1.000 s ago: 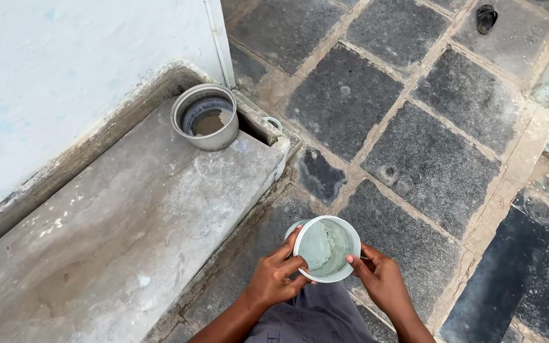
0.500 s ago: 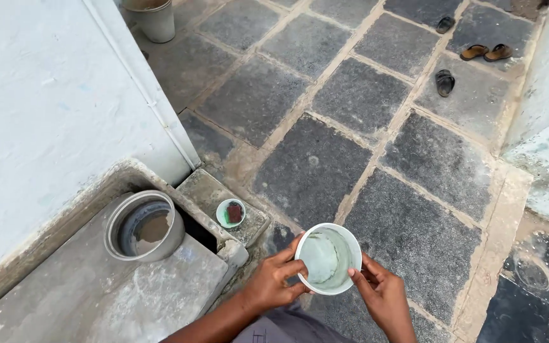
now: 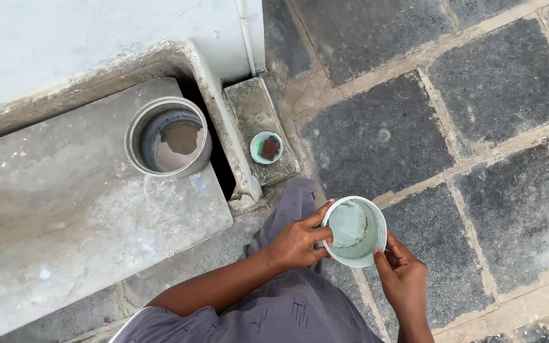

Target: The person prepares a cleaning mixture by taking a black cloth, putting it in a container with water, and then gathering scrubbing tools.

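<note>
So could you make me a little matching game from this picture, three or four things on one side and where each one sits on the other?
Things:
1. white bowl
2. metal pot
3. small dish
4. white pipe

Places:
A. on the low stone block beside the slab
B. running down the wall
C. held between the left hand and right hand
D. on the grey concrete slab

Pairs: 1-C, 2-D, 3-A, 4-B
</note>
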